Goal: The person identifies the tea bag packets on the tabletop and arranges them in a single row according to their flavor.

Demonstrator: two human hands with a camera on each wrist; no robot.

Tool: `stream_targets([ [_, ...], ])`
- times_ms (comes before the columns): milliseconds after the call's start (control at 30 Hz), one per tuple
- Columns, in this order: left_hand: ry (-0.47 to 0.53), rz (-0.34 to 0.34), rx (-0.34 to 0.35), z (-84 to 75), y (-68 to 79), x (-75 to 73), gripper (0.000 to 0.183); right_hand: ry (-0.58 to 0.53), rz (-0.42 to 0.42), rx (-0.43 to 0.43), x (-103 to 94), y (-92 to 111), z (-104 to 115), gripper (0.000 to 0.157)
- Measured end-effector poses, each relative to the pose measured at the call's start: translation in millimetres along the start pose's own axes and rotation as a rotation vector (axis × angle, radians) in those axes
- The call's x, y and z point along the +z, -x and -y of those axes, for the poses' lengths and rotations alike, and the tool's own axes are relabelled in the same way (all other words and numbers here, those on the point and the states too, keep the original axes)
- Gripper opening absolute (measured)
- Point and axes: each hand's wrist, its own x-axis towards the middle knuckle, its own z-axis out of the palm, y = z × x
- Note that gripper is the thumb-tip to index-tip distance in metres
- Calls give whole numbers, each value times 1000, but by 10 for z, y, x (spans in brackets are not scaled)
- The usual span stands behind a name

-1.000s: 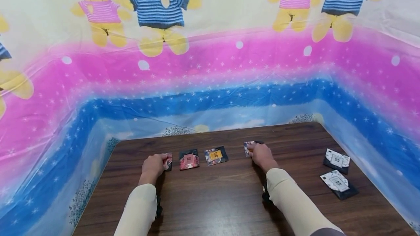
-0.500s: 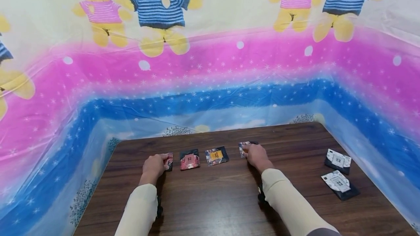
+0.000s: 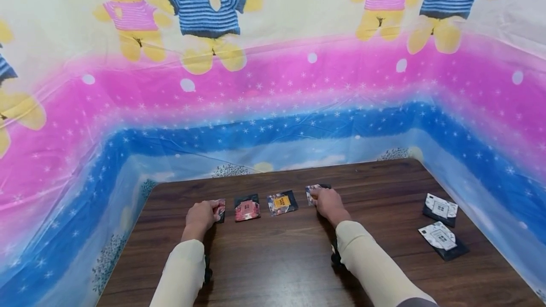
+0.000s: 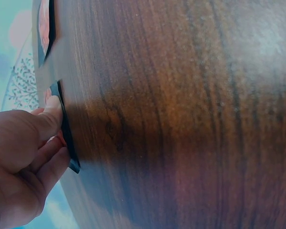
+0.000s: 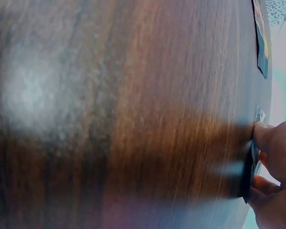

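In the head view my left hand [image 3: 199, 214] is at the left end of a row of small square packets and holds a red-and-black packet [image 3: 220, 211] by its edges. The left wrist view shows the thumb over this packet's near edge, fingers along its side. At the row's right end my right hand [image 3: 330, 204] grips a packet with a pale patterned side [image 3: 310, 196] and a dark side, low over the table; much of it is hidden by the fingers. Between the hands lie a red-and-black packet [image 3: 247, 208] and a packet with a yellow label [image 3: 281, 202].
Two white-and-black packets [image 3: 441, 209] lie near the right edge of the brown wooden table [image 3: 264, 255]. A printed cloth [image 3: 256, 94] with bears stands as a wall behind the table and along both its sides.
My right hand has slid its packet left, closer to the yellow-labelled one. The left hand has stayed in place on its packet.
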Motion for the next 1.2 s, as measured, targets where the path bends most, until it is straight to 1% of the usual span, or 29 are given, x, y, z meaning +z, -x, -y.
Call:
stream_targets([
  [167,6,1,-5,-1,7,-8,47,33,-12,-7,4,-9,31,42],
  [367,12,-5,-9,21,-9,10,48,4,10,21,-16,-41,59,43],
  [533,17,-8,-7,39,-23,36,50,1,28,9,-51,-25,79,44],
  [633,16,-9,-5,47,-24,45,49,-19,31,15,-56,-17,92,44],
  [767,15,-17,-6,58,-20,35,48,-28,27,-12,-37,-4,118,44],
  [933,22,-17,3,56,-18,15,50,11,-6,-79,-15,-4,132,42],
  [1100,31,-12,3,54,-26,38,51,29,-63,-137,-52,-13,71,39],
  [1200,32,-13,4,46,-18,51,50,6,-82,-123,-126,-3,-23,40],
])
